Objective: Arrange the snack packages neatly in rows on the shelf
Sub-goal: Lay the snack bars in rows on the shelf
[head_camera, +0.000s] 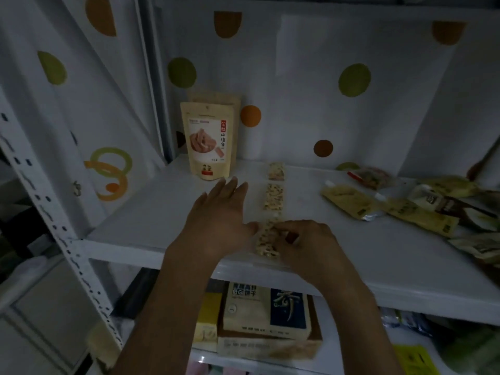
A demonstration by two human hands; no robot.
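Three clear packs of nut bars lie in a line on the white shelf [140,228]: a far one [276,171], a middle one [273,196] and a near one [266,240]. My right hand [305,244] pinches the near pack with curled fingers. My left hand [216,215] lies flat beside it, fingers straight, its thumb touching the pack's left edge. A beige stand-up pouch [207,140] stands upright at the back left with a second pouch behind it. Several yellow and brown snack packets [349,201] lie scattered on the right of the shelf.
A perforated white upright [48,212] frames the shelf's left side. The back wall is white with coloured dots. On the shelf below lie stacked boxes [267,312] and a yellow pack [208,318]. A red-and-clear packet [370,176] lies at the back right.
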